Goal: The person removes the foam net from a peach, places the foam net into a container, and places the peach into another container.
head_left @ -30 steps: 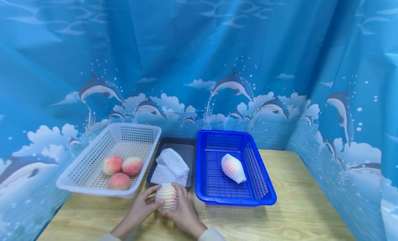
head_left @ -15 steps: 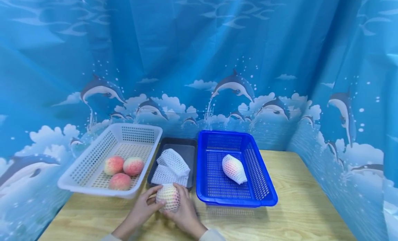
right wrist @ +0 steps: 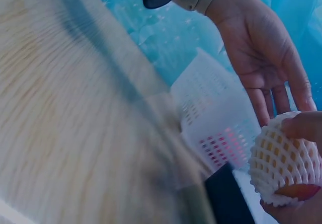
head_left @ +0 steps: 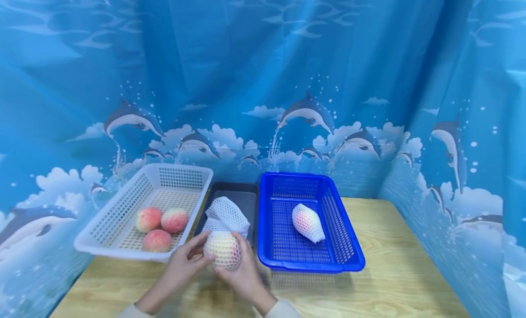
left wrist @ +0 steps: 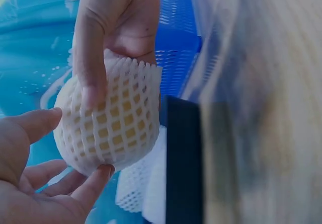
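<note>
A peach (head_left: 222,252) in a white foam net sleeve is up off the table, in front of the dark tray. My right hand (head_left: 246,274) grips it from the right, its thumb lying along the net in the left wrist view. From the other side my left hand (head_left: 181,268) holds the peach lightly between thumb and fingertips, also seen in the left wrist view, where the net's open rim (left wrist: 151,68) faces the right palm. A patch of red skin (right wrist: 299,191) shows past the sleeve in the right wrist view.
A white basket (head_left: 108,253) with three bare peaches (head_left: 157,241) stands left. Loose foam nets (head_left: 229,215) lie in the dark tray (head_left: 234,190). The blue basket (head_left: 310,265) on the right holds one netted peach (head_left: 307,223). A dolphin-print curtain (head_left: 246,80) hangs behind the table.
Both hands have lifted the netted peach slightly and tilted it, so more of its net faces the head camera. It covers more of the tray's front. Baskets and other peaches have stayed put.
</note>
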Motion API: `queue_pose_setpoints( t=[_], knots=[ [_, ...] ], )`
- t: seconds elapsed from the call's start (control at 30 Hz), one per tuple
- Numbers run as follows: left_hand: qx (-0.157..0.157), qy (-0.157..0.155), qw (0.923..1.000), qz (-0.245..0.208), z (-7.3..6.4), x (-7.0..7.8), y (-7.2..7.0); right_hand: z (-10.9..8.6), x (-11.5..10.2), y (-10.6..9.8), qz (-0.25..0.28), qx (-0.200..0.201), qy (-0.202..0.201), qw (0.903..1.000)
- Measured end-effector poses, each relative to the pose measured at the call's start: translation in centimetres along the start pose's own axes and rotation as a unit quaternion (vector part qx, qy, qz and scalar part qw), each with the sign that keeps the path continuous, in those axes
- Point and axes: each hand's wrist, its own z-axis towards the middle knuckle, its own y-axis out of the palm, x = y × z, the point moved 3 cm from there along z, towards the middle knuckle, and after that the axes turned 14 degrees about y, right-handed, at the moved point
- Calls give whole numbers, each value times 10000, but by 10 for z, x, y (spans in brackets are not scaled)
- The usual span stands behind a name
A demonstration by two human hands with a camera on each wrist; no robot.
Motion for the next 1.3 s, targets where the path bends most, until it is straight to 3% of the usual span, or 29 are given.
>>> queue_pose_setpoints(
  t=[0.23,0.43,0.57,0.93,1.3],
  knots=[
    [-125,407,9984,376,10,19,-8,1,-23,-15,117,-200,-191,9995],
    [-279,92,9991,314,19,31,-12,8,-36,-32,161,-459,-521,9975],
    [-384,251,9976,526,24,38,-13,13,-43,-43,222,-651,-670,9954],
    [-372,431,9971,512,38,43,-10,22,-52,-69,660,-1394,-499,9868],
    [-430,819,9938,609,56,51,-5,26,-55,-90,577,-1935,-477,9782]
  ],
)
